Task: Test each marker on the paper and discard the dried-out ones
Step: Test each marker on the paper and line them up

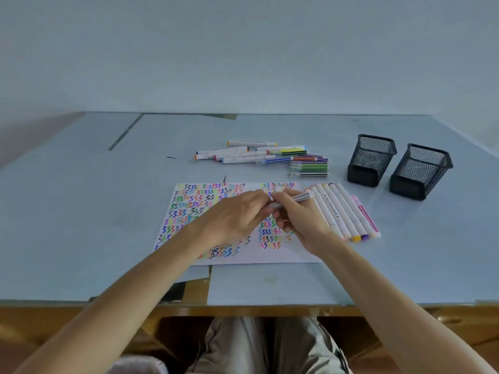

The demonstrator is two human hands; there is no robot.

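Note:
A white paper point(270, 255) covered with coloured zigzag scribbles lies in front of me. Over it, my right hand point(299, 220) grips a thin pale marker point(297, 197) by its barrel. My left hand point(237, 217) pinches that marker's near end, which sits hidden between the fingers; whether a cap is on it I cannot tell. A pile of several markers point(259, 155) lies behind the paper. To the right of the sheet, several white-barrelled markers point(345, 211) lie in a neat row.
Two empty black mesh pen holders point(371, 160) point(421, 171) stand at the back right. The blue table top point(81, 211) ends at a wooden front edge point(243, 310). A wall rises right behind the table.

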